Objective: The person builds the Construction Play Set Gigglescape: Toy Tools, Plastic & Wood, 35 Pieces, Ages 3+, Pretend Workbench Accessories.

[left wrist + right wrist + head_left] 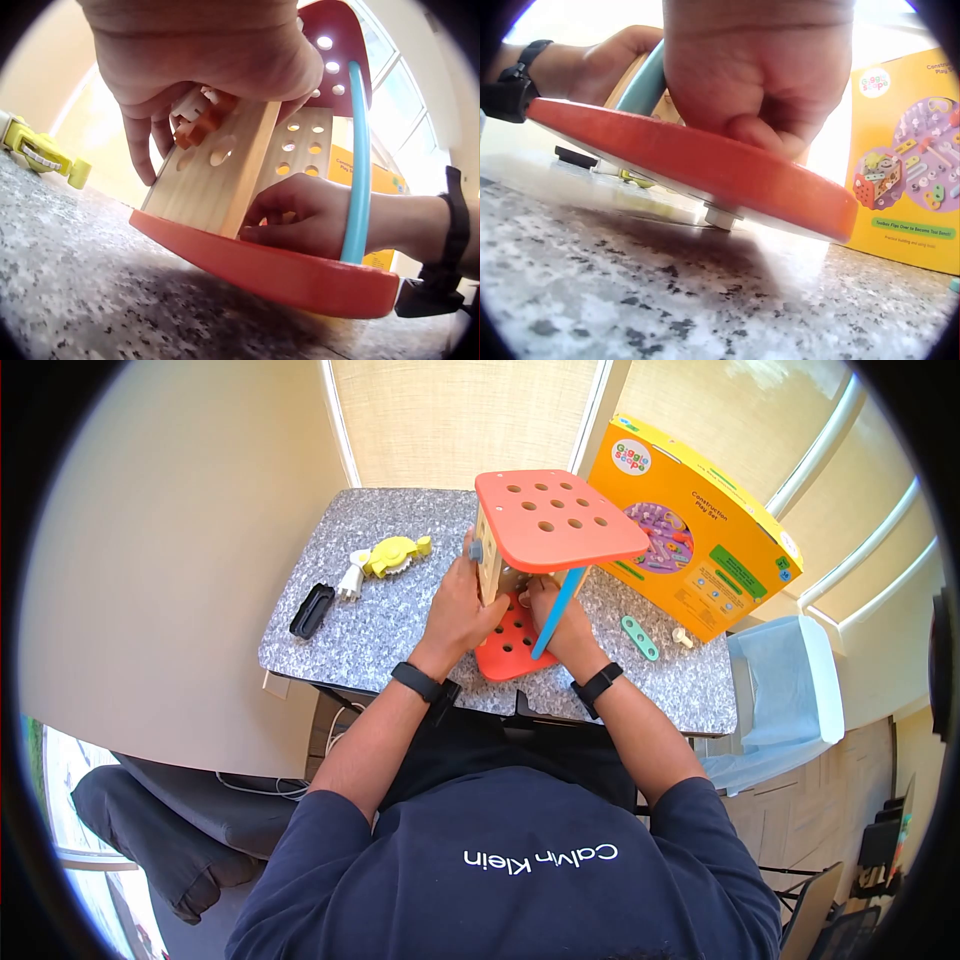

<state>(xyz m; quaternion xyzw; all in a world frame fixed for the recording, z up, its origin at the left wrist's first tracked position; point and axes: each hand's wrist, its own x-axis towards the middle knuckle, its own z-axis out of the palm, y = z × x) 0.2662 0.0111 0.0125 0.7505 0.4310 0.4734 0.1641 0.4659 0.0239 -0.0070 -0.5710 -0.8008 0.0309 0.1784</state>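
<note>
Toy frame at the near side of the speckled table [390, 650], in front of me: upper red panel [592, 546] and lower red panel [277, 274], 2 in all, with the wooden side panel [247, 169] and the blue rod [560, 610] between them. Lower panel tilted; a white peg [718, 217] juts from its underside, contact with tabletop unclear.

My left hand [463, 610] grips the wooden side panel, fingers along its outer face, thumb round the edge. An orange connector [193, 133] sits at that face, close to my fingers.

My right hand [570, 628] reaches inside, past the rod, fingers curled low over the lower panel. Cannot tell whether they pinch anything; the tips are hidden.

Left on table: yellow toy piece [395, 556] beside a white piece [353, 573], black tray [313, 610] nearer me. Right: green 3-hole strip [634, 631], small white screw [682, 637], yellow box [705, 535] standing behind.
</note>
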